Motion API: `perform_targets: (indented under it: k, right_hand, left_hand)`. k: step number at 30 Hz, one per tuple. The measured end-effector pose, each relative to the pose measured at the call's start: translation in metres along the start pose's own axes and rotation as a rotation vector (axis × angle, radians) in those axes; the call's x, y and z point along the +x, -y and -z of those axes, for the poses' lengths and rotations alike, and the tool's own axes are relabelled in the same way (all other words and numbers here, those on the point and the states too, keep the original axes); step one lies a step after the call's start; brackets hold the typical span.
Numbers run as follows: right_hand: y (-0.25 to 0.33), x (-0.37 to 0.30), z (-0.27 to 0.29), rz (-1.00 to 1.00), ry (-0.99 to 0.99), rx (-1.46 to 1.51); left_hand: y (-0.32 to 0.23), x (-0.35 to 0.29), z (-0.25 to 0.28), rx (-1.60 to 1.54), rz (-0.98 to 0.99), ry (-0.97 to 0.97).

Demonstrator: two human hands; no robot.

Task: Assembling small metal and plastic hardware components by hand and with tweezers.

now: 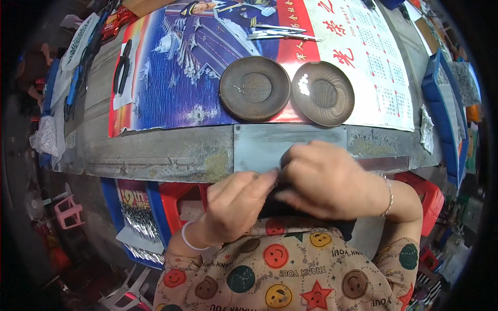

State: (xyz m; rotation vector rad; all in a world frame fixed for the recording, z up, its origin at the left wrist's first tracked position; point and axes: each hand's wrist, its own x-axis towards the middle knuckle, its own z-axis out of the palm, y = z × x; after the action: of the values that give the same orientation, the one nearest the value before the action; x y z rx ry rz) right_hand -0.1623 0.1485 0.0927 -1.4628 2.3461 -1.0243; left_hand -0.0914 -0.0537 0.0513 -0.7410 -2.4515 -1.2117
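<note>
My left hand and my right hand meet just in front of the table's near edge, over my lap. Both have their fingers pinched together, and whatever small thing lies between them is hidden. Slight motion blur covers the right hand. Beyond them a grey metal plate lies on the table edge. Behind it stand two round brown wooden dishes. The left dish carries a few tiny thin metal pieces. On the right dish sits a cluster of small white bits.
A calendar poster covers much of the table, with slim metal tools on it. Black-handled pliers rest at left. Below the edge, a blue tray holds many shiny metal pieces. Red stools and a blue crate flank me.
</note>
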Motion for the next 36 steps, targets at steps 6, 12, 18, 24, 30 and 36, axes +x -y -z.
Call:
perform_targets:
  k: [6,12,18,24,30,36]
  right_hand:
    - [-0.085,-0.009,0.03,-0.318,-0.325,-0.206]
    - [-0.111,0.013,0.037,-0.194,-0.21,-0.404]
    - [-0.124,0.021,0.035,-0.165,-0.096,-0.6]
    - [-0.116,0.018,0.042,-0.16,-0.08,-0.456]
    - [-0.075,-0.006,0.044,-0.302,-0.244,-0.213]
    - [-0.022,-0.031,0.016,-0.143,-0.287,-0.042]
  left_hand:
    - [-0.006,-0.003,-0.012,-0.189,0.131,-0.003]
    - [-0.012,-0.008,-0.016,-0.335,0.204,0.049]
    - [-0.014,-0.009,-0.016,-0.363,0.252,0.049]
    - [-0.011,-0.008,-0.017,-0.388,0.217,0.029]
    - [-0.015,-0.012,-0.023,-0.786,0.482,-0.076]
    - [-0.017,-0.008,-0.044,-1.07,0.509,-0.201]
